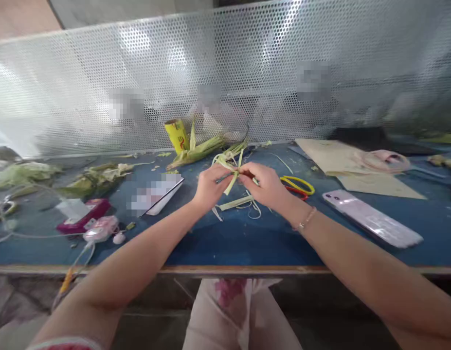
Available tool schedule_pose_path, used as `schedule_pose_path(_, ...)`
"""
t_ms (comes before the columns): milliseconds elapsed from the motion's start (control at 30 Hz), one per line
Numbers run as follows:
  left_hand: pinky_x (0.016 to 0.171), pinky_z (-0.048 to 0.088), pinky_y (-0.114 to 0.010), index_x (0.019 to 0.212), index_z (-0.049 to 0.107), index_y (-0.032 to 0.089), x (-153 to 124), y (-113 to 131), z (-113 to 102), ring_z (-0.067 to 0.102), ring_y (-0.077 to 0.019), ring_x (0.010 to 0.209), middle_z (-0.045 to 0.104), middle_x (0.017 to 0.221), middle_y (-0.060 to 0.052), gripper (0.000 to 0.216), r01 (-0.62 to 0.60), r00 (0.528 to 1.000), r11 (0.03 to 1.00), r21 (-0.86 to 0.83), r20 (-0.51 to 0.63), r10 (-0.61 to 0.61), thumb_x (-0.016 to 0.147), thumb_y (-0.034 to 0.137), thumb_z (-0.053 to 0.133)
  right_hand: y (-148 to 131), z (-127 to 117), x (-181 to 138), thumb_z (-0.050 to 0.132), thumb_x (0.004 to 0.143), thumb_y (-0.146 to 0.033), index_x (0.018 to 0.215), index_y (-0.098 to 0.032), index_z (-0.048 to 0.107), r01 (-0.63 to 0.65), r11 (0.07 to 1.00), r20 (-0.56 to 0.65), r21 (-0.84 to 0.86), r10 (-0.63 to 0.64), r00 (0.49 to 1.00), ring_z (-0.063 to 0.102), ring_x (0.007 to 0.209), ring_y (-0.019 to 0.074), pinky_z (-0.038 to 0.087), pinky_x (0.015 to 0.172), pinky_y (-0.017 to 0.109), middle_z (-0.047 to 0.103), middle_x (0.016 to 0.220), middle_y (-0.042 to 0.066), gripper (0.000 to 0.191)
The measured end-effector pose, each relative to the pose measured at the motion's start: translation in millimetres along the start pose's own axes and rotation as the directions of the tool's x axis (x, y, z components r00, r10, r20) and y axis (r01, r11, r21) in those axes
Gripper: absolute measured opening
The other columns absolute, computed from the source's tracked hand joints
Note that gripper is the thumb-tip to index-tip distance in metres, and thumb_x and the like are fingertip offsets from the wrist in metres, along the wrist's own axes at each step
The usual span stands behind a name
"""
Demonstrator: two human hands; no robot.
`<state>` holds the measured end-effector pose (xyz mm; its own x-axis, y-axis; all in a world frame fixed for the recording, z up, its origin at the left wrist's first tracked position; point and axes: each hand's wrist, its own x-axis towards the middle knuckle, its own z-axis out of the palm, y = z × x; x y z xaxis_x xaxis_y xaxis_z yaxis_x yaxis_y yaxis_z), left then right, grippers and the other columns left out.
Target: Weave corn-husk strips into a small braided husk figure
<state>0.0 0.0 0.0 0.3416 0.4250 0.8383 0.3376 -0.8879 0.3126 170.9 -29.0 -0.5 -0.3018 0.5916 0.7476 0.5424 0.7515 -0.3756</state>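
Observation:
My left hand (pixel 209 187) and my right hand (pixel 266 185) meet above the blue table (pixel 225 243), both pinched on a bundle of pale green leaf strips (pixel 230 170). The strips fan out above my fingers and one end hangs down between the hands. More loose strips (pixel 242 203) lie on the table just below my hands. A thin bracelet (pixel 306 219) sits on my right wrist.
A pile of green leaves (pixel 198 151) and a yellow roll (pixel 177 135) lie behind my hands. Yellow and red rubber bands (pixel 298 186) and a pink phone (pixel 373 218) rest to the right, a white phone (pixel 159 195) and a pink box (pixel 82 216) to the left. A perforated metal screen (pixel 225 78) closes the far edge.

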Motion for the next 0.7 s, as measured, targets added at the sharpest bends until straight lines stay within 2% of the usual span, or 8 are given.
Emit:
schedule_pose_path(200, 0.075, 0.051, -0.030, 0.086, 0.069, 0.017, 2, 2, -2, 0.065, -0.0154, 0.081, 0.071, 0.086, -0.008, 0.017, -0.034, 0.998, 0.998, -0.043, 0.055, 0.036, 0.082, 0.027, 0.055, -2, 4, 4, 0.043, 0.086, -0.020, 0.081, -0.021, 0.044, -0.128, 0.988, 0.058, 0.081, 0.124, 0.991, 0.057, 0.069, 0.0162, 0.041, 0.063, 0.031, 0.061, 0.075, 0.002, 0.005)
schedule_pose_path(300, 0.076, 0.051, -0.030, 0.085, 0.068, 0.017, 2, 1, -3, 0.066, -0.0149, 0.082, 0.072, 0.087, -0.008, 0.016, -0.016, 0.998, 0.999, -0.027, 0.068, 0.018, 0.083, 0.024, 0.054, -4, 5, 5, 0.040, 0.087, -0.018, 0.080, -0.022, 0.040, -0.164, 0.977, 0.085, 0.135, 0.153, 0.985, 0.055, 0.064, 0.0142, 0.040, 0.061, 0.030, 0.060, 0.072, 0.001, 0.008)
schedule_pose_path(467, 0.076, 0.051, -0.029, 0.084, 0.068, 0.016, 0, -1, 1, 0.066, -0.0150, 0.083, 0.072, 0.089, -0.008, 0.017, -0.015, 1.000, 0.999, 0.035, 0.024, 0.014, 0.083, 0.021, 0.052, -9, 8, 5, 0.039, 0.086, -0.017, 0.078, -0.022, 0.037, -0.181, 0.981, 0.050, 0.068, 0.178, 0.983, 0.045, 0.056, 0.0129, 0.032, 0.054, 0.029, 0.049, 0.063, -0.002, 0.010)
schedule_pose_path(567, 0.073, 0.051, -0.028, 0.080, 0.068, 0.016, -2, 3, 3, 0.065, -0.0145, 0.078, 0.072, 0.083, -0.007, 0.017, 0.029, 1.000, 0.997, 0.078, -0.008, -0.028, 0.083, 0.021, 0.052, -11, 8, 5, 0.039, 0.087, -0.017, 0.078, -0.022, 0.036, -0.205, 0.976, 0.058, 0.069, 0.201, 0.978, 0.043, 0.054, 0.0130, 0.030, 0.053, 0.029, 0.044, 0.060, -0.003, 0.010)
schedule_pose_path(700, 0.065, 0.047, -0.025, 0.072, 0.067, 0.017, -4, 12, 5, 0.061, -0.0123, 0.065, 0.068, 0.068, -0.004, 0.018, 0.098, 0.995, 0.986, 0.132, -0.026, -0.095, 0.081, 0.019, 0.052, -12, 8, 4, 0.039, 0.087, -0.018, 0.077, -0.022, 0.035, -0.177, 0.980, 0.042, 0.092, 0.173, 0.984, 0.039, 0.052, 0.0118, 0.028, 0.052, 0.028, 0.041, 0.059, -0.004, 0.012)
